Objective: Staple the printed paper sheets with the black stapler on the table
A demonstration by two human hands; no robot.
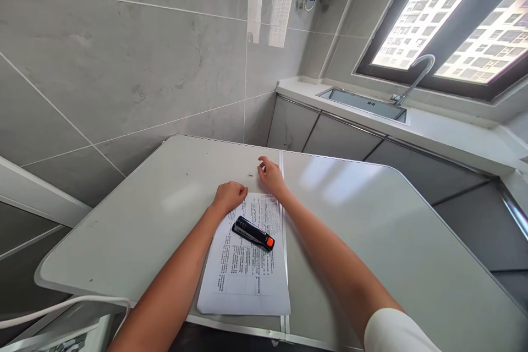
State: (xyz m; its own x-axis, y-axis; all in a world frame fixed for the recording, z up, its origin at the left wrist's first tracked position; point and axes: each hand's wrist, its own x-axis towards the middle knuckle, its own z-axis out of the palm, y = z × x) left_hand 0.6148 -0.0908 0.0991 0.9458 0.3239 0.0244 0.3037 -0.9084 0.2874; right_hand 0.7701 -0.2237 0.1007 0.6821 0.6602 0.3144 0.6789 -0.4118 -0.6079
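A printed sheet of paper (246, 264) lies on the white table (371, 220), with a black stapler (252, 232) with an orange end resting across it. My left hand (229, 196) rests at the paper's top left corner, fingers curled under against the sheet. Past the paper's top right corner, my right hand (271, 174) has its fingertips pinched down on the tabletop, beside a tiny dark speck (250, 175). What the pinch holds is too small to make out.
A seam (282, 214) divides the table into two halves. Grey tiled wall stands behind. At the right, a counter holds a steel sink (363, 103) and tap (414, 80) under a window. A white cable (61, 305) hangs at the lower left.
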